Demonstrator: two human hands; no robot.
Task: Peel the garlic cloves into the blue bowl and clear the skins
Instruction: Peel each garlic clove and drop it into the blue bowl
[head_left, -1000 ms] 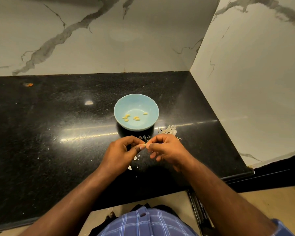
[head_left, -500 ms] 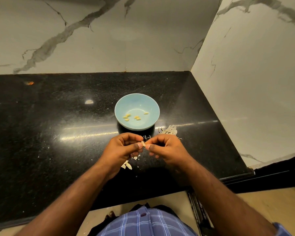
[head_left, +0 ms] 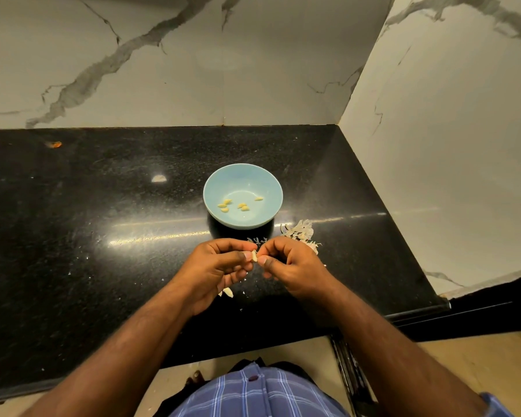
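Just before the blue bowl [head_left: 243, 203], left hand [head_left: 214, 270] and right hand [head_left: 292, 266] both pinch a garlic clove [head_left: 254, 255], mostly hidden by fingertips.

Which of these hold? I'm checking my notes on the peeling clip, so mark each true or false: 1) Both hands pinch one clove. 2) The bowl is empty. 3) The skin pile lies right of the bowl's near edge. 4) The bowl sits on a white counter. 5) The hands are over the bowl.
1) True: the left hand and right hand pinch the clove between their fingertips.
2) False: the bowl holds several peeled cloves.
3) True: the skin pile lies there on the counter.
4) False: the counter is black; the walls are white marble.
5) False: the hands are nearer the person than the bowl.
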